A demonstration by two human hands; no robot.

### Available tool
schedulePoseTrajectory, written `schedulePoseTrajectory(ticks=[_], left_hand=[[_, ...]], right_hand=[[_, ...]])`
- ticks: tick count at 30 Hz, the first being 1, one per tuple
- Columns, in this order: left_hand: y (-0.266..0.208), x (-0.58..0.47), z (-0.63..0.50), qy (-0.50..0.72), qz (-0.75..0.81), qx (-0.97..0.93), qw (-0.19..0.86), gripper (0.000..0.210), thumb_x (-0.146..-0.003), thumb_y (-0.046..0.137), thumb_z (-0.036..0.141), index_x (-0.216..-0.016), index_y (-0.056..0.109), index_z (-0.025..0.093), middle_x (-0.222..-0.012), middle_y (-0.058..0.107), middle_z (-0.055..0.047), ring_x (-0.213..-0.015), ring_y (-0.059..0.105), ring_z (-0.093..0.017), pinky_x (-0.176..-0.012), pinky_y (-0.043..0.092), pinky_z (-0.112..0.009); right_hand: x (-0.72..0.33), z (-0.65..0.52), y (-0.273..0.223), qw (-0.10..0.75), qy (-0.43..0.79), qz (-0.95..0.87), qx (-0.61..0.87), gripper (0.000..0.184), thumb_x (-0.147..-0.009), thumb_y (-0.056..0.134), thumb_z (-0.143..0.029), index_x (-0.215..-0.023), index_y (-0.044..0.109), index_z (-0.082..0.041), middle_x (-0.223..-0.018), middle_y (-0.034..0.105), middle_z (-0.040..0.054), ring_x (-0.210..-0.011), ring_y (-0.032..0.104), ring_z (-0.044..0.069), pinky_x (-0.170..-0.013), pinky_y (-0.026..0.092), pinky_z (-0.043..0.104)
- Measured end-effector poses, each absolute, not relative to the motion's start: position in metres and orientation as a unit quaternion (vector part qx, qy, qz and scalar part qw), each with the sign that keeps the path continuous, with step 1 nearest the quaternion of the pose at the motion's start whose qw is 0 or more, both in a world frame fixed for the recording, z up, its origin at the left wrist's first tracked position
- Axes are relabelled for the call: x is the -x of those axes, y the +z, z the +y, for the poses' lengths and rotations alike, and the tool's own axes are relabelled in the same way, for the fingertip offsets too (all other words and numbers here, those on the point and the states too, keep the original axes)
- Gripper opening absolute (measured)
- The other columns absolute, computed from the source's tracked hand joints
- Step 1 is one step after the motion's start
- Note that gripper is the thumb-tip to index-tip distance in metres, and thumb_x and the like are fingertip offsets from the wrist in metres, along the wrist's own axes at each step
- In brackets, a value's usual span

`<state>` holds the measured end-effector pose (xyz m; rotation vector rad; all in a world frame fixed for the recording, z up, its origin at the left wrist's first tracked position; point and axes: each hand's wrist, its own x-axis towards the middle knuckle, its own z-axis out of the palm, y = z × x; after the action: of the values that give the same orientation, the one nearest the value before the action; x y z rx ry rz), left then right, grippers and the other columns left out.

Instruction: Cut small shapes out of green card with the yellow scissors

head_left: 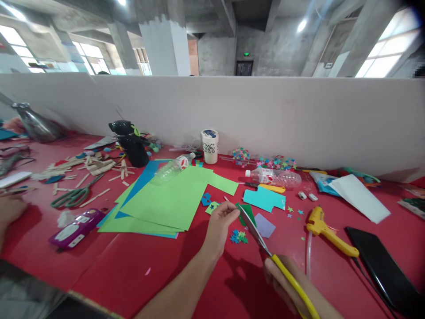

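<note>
My right hand (282, 281) is wrapped round the yellow handles of a pair of scissors (255, 230), whose blades point up and left. At their tips, my left hand (221, 221) has thumb and forefinger pinched together; whatever is between them is too small to make out. Just behind the blades lie a dark green piece of paper (248, 213) and a light purple paper square (264, 225). Small blue and green stars (239, 236) sit in a little pile below the fingertips. Left of my left hand are blue cut pieces (206, 199) and a light green piece (211, 207).
Green sheets (166, 199) lie stacked to the left. Beyond are plastic bottles (274, 177) and a white cup (210, 147). A yellow glue gun (328, 232) and a black phone (381, 261) lie right. Another person's hand (11, 210) rests at far left, near green-handled scissors (75, 196).
</note>
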<state>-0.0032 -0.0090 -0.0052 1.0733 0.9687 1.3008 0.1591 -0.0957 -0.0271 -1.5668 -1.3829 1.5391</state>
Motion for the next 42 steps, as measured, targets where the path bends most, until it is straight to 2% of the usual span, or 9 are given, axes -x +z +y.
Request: schedulePoseTrajectory(ticks=[8,17,27,36,42], left_hand=[[-0.005,0.005,-0.007,0.545,0.422,-0.446,0.57,0.011,-0.066,0.061,0.027,-0.066,0.056,0.017,-0.066,0.049,0.001,-0.068,0.045,-0.012,-0.068,0.036,-0.022],[-0.008,0.003,-0.006,0.551,0.403,-0.439,0.584,0.01,-0.068,0.059,0.026,-0.065,0.057,0.017,-0.065,0.051,0.002,-0.068,0.046,-0.011,-0.07,0.036,-0.023],[-0.005,0.005,-0.007,0.552,0.39,-0.445,0.588,0.009,-0.069,0.059,0.024,-0.065,0.057,0.017,-0.065,0.051,0.002,-0.068,0.045,-0.011,-0.07,0.035,-0.023],[-0.007,0.005,-0.007,0.558,0.382,-0.445,0.587,0.009,-0.07,0.058,0.024,-0.066,0.056,0.016,-0.065,0.05,0.002,-0.067,0.045,-0.01,-0.069,0.034,-0.023],[-0.007,0.004,-0.007,0.562,0.393,-0.433,0.585,0.009,-0.068,0.06,0.024,-0.066,0.056,0.016,-0.064,0.049,0.002,-0.066,0.044,-0.01,-0.067,0.034,-0.022]], right_hand=[[-0.161,-0.094,-0.023,0.258,0.556,-0.519,0.595,0.06,-0.066,0.033,-0.077,-0.06,0.042,-0.018,-0.039,0.028,-0.0103,-0.027,0.026,0.003,-0.031,0.011,0.018],[-0.154,-0.097,-0.022,0.258,0.546,-0.522,0.603,0.055,-0.073,0.034,-0.071,-0.058,0.04,-0.019,-0.035,0.03,-0.0098,-0.025,0.026,0.004,-0.031,0.013,0.018],[-0.156,-0.093,-0.029,0.267,0.516,-0.55,0.6,0.06,-0.067,0.03,-0.078,-0.054,0.038,-0.019,-0.038,0.028,-0.0091,-0.03,0.025,0.004,-0.032,0.013,0.018],[-0.157,-0.092,-0.028,0.282,0.5,-0.544,0.612,0.056,-0.066,0.041,-0.073,-0.052,0.036,-0.019,-0.043,0.028,-0.0075,-0.038,0.026,0.005,-0.035,0.015,0.019],[-0.159,-0.092,-0.033,0.31,0.509,-0.526,0.606,0.053,-0.068,0.04,-0.071,-0.053,0.036,-0.02,-0.035,0.025,-0.0104,-0.03,0.021,0.004,-0.032,0.011,0.018]])
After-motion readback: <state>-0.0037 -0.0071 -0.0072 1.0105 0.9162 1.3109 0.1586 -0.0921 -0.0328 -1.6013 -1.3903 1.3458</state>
